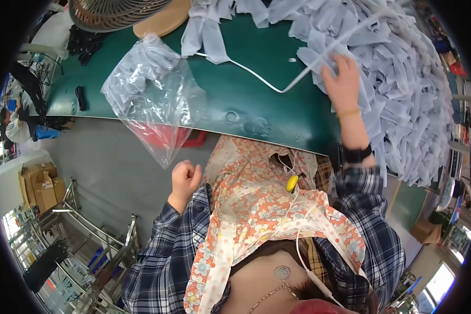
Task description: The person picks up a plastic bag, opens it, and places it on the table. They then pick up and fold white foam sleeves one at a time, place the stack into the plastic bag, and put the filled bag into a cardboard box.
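One narrow white strip [298, 79] is stretched across the right half of a green worktop [298, 115], bent once near the middle and running up over a large heap of pale blue-grey translucent pieces [403, 110]. Its upper right end is lost among the pieces. The strip and the pieces look very light, soft and limp, perhaps a little slippery; the strip is probably best taken near its bend, where it lies free, and a piece by a loose edge, so that neighbours are not dragged along. Just beside the strip, over the heap's left edge, the right hand [344, 86] is held with its fingers spread and thumb apart; nothing is clearly gripped, and whether strip or cloth is touched cannot be told. The left hand [186, 180] is held below the worktop's near edge, its fingers curled closed, with nothing seen in them. Two hands, one strip and one main heap can be counted; the pieces are too many and too overlapped to be numbered. To the left, one clear plastic bag [189, 99], partly filled with similar pieces, is laid overhanging the near edge. Beyond it, one fan [115, 13] and one round tan disc [165, 20] are placed, with one small black coiled cable [80, 98] farther left. Under the worktop, one red object [196, 138] is partly hidden.
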The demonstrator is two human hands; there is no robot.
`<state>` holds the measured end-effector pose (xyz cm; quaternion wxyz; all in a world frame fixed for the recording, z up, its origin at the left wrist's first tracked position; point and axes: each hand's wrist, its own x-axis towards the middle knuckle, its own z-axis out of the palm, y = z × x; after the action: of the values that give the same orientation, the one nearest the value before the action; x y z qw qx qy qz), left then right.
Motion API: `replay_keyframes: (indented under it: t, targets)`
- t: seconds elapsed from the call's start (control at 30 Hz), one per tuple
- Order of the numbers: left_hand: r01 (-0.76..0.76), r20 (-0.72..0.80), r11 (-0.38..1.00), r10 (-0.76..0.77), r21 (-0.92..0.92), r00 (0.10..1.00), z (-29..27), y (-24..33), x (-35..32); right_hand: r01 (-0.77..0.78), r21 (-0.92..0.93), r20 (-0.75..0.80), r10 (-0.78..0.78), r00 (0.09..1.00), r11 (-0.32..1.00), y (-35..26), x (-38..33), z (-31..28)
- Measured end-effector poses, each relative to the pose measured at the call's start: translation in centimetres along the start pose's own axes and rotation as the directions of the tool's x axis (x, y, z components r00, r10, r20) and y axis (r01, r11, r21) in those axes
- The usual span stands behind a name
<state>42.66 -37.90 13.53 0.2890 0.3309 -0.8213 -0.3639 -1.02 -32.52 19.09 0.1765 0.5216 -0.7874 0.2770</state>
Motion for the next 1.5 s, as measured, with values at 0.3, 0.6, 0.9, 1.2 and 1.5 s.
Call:
replay_keyframes:
  t: [0.3,0.6,0.9,1.2,1.5]
  targets:
    - [-0.441,0.318,0.891,0.452,-0.111,0.833,5.1,8.1,10.0,0.064,-0.189,0.240,-0.017,0.971,0.980,-3.0,-4.3,0.7]
    - [-0.513,0.367,0.851,0.517,-0.117,0.774,13.8,12.6,16.9,0.033,0.101,0.207,-0.053,0.977,0.994,-3.0,-10.7,-6.1]
    - [-0.460,0.394,0.835,0.330,0.301,0.858,14.7,9.6,18.9,0.057,0.135,0.305,-0.096,0.948,0.989,-2.5,-11.1,-6.0]
    - [-0.278,0.196,0.902,0.223,0.329,0.955,10.9,9.0,16.9,0.206,0.097,0.069,-0.213,0.975,0.974,-6.2,-8.1,-3.7]
    - [0.240,0.367,0.956,-0.286,0.168,0.885,11.8,11.2,15.8,-0.578,0.242,0.530,0.393,0.752,0.780,-8.7,-8.4,-2.1]
